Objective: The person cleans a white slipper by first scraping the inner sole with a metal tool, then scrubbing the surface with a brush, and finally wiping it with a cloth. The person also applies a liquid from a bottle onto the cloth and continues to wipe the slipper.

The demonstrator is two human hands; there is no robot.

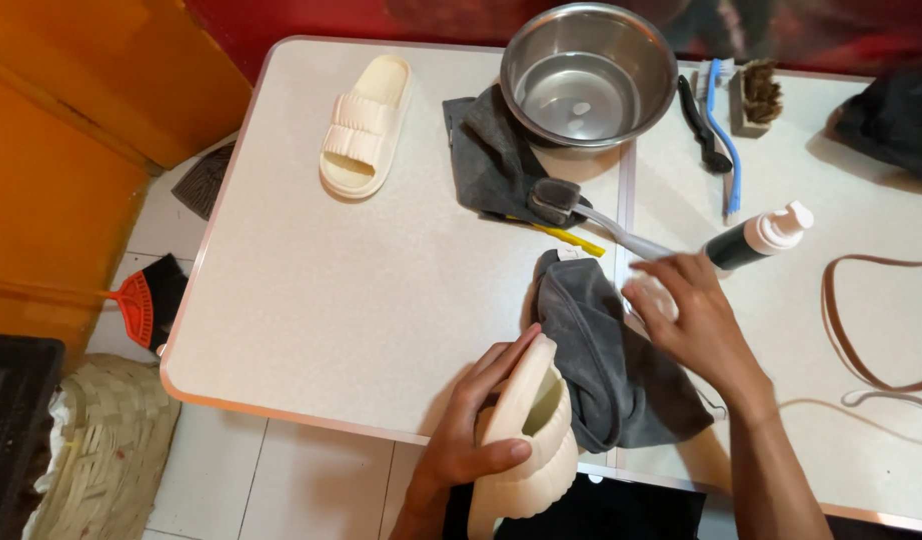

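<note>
Item: cream slide sandal (526, 440), at the near edge of the desk (311, 300), overhanging it toward the person; held on edge in the left hand (471, 440), fingers (506, 362) wrapped over the sole side and thumb across the ribbed strap, closed firmly on it; judged light, springy foam, slightly yielding, likely slick if wet; best gripped across the strap and mid-sole, as here.

Right hand (696, 315): hovering over the near middle of the desk just beside a dark grey cloth (606, 360); fingers loosely curled about something pale and blurred; whether it was gripped or merely touched could not be told.

Cloth: soft, limp, draped against the sandal and trailing to the near edge.

Other entries: second cream sandal (364, 125), sole down, toward the far left corner; second grey cloth (491, 155) at the far edge, partly under a steel bowl (588, 75); a dark-headed brush (556, 200) with pale handle lying on that cloth; a yellow stick (569, 238) beside it; pump bottle (761, 240) lying on its side right of centre; blue-handled brush (723, 130), black brush (703, 125) and a bristle block (759, 92) at the far right edge; brown strap (851, 330) looped at the right edge.

Obscured: bowl contents unclear; dark bundle at the far right corner cut off; sandal heel merged with the dark clothing below.
</note>
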